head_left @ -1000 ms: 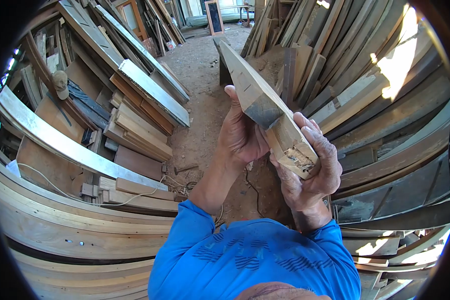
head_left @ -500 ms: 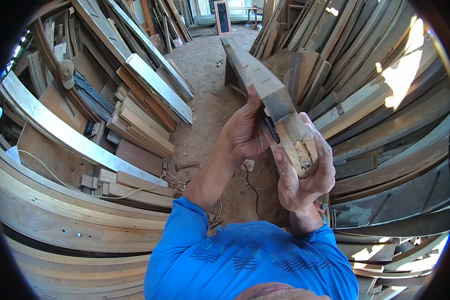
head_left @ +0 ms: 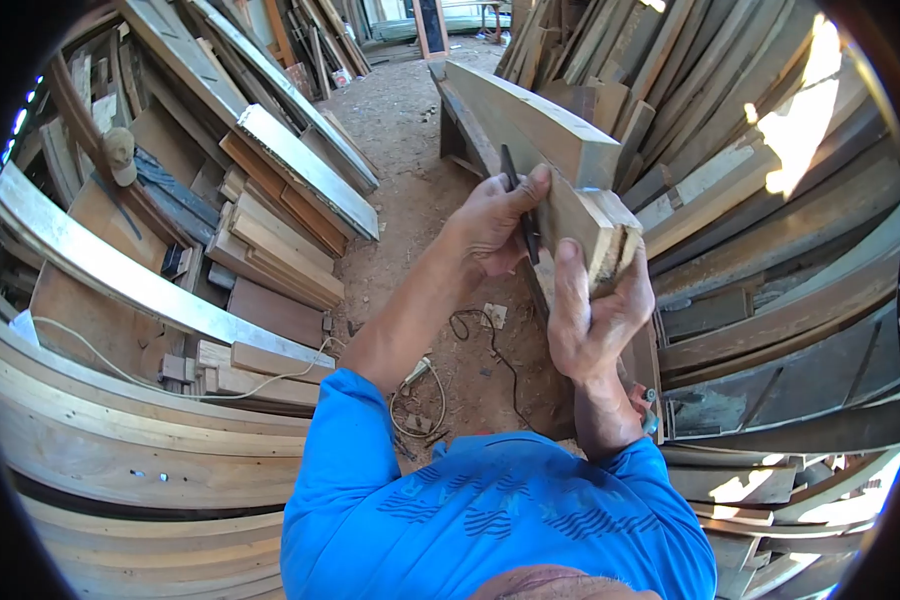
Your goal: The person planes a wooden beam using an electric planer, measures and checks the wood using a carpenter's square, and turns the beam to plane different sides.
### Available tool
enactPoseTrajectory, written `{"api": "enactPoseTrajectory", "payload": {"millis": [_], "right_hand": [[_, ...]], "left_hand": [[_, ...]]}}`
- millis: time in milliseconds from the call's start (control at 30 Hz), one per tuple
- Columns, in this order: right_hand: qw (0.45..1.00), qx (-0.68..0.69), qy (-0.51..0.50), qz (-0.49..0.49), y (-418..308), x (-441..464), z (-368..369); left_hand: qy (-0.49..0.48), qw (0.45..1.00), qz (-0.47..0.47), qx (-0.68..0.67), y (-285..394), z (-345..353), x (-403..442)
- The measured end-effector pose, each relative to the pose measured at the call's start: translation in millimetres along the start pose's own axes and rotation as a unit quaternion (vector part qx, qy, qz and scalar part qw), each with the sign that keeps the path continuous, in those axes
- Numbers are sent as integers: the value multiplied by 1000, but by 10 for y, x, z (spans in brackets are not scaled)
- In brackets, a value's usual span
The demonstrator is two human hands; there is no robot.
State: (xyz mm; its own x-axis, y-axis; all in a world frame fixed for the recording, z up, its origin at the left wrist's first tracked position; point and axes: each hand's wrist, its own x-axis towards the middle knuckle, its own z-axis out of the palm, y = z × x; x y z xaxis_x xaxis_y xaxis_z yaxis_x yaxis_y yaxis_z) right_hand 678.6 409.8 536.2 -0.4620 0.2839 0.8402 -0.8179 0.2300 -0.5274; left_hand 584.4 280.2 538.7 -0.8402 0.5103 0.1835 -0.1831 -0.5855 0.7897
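Note:
A long, thick wooden beam points away from me, its near end stepped down to a thinner tongue with a rough, hollowed tip. My right hand is wrapped around that tip from below, thumb on the near side and fingers on the far side. At the beam's left side, my left hand is closed on a thin, dark, stick-like tool, whose exact kind I cannot make out. The left thumb reaches to the beam's side face. Some of the left fingers are hidden behind the tool and palm.
Stacked planks line the left, and leaning boards crowd the right. Cables lie on the dirt floor below my arms. A cap hangs among the left-hand wood. A framed panel stands far ahead.
The beam has turned about its length, so its side face and stepped end now show. My left hand and the dark tool have shifted slightly left; the right hand still holds the end.

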Motion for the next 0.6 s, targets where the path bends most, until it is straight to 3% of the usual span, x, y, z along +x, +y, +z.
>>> {"api": "enactPoseTrajectory", "payload": {"millis": [133,467,533,600], "right_hand": [[999,-11,-30,22,28,107,3],[999,-6,-39,-2,49,98,39],[997,-17,-36,-59,116,85,48],[998,-17,-51,-36,78,62,44]], "left_hand": [[-16,999,9,-27,8,-85,85],[-34,998,11,-54,27,-145,30],[-42,998,17,-48,40,-129,-27],[-41,998,12,-55,41,-137,-60]]}}
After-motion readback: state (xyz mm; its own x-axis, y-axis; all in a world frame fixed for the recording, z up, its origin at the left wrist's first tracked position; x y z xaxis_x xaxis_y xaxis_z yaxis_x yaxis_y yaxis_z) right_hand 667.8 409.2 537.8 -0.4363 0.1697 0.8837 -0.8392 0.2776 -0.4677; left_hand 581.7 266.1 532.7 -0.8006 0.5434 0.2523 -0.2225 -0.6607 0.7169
